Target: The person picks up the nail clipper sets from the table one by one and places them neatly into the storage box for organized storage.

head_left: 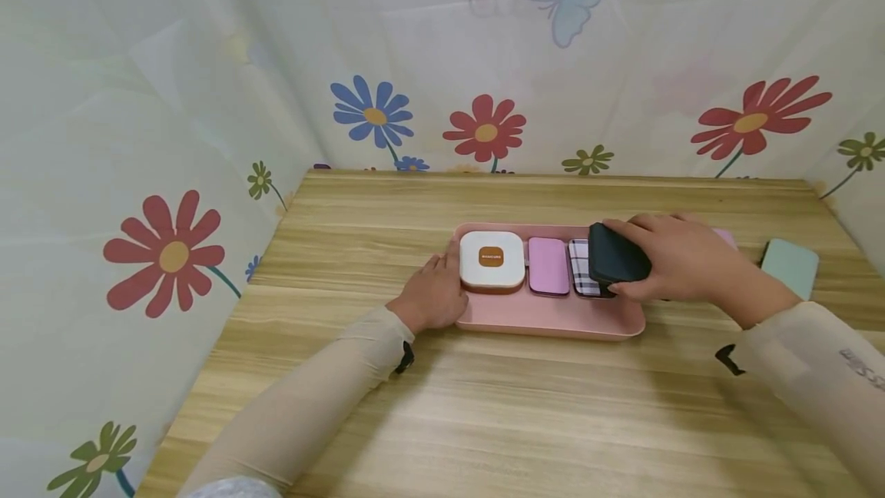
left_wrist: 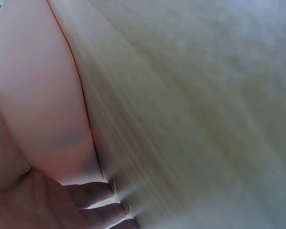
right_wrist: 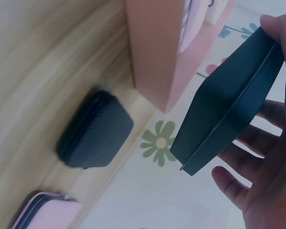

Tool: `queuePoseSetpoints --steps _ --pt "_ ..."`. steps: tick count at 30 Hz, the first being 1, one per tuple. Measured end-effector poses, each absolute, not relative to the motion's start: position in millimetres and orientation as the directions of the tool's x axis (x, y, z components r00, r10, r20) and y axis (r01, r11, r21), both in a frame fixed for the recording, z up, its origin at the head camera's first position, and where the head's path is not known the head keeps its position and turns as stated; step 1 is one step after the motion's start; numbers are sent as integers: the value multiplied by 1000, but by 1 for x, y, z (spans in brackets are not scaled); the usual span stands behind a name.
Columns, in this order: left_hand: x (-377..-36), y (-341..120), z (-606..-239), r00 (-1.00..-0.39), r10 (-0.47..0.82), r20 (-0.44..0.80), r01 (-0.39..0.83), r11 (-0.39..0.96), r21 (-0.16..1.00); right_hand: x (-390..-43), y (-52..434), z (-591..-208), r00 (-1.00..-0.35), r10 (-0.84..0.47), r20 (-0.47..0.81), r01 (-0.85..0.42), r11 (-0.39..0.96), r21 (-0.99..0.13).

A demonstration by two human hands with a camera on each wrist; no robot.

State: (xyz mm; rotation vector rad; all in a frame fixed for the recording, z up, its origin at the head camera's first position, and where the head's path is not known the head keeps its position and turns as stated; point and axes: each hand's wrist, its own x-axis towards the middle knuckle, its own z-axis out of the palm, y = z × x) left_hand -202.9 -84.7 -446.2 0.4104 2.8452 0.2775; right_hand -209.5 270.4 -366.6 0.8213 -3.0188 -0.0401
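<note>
My right hand point(head_left: 681, 256) grips a dark green case point(head_left: 618, 254) over the right end of a pink tray point(head_left: 553, 319). In the right wrist view, the case is tilted between thumb and fingers, apart from the tray wall. My left hand point(head_left: 434, 292) rests against the tray's left side; in the left wrist view its fingers point(left_wrist: 102, 214) lie along the pink wall. Inside the tray, from left, sit a white square case point(head_left: 492, 271) with a brown label, a pink case point(head_left: 549, 266) and a plaid case point(head_left: 582, 283), partly hidden by the dark green case.
On the wooden table point(head_left: 332, 244), right of the tray, lies a mint green case point(head_left: 791, 267). A dark case point(right_wrist: 96, 131) and a pink case point(right_wrist: 52, 214) show in the right wrist view. A flowered cloth point(head_left: 429, 37) hangs behind the table and along its left side.
</note>
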Motion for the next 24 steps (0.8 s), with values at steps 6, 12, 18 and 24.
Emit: queuePoseSetpoints --steps 6,12,18,24 --pt "-204 -86 -448 -930 298 -215 249 941 227 -213 252 -360 -857 -515 -25 -515 857 6" --pt "-203 -85 -446 -929 298 -219 245 940 237 -218 238 -358 -846 -532 -32 -532 847 3" --pt "-203 -85 -447 -932 296 -210 245 940 239 -225 224 -360 -829 -559 -31 -559 829 7" --pt "-204 -85 -448 -932 297 -207 248 940 232 -233 208 -365 -803 -592 -63 -595 804 27"
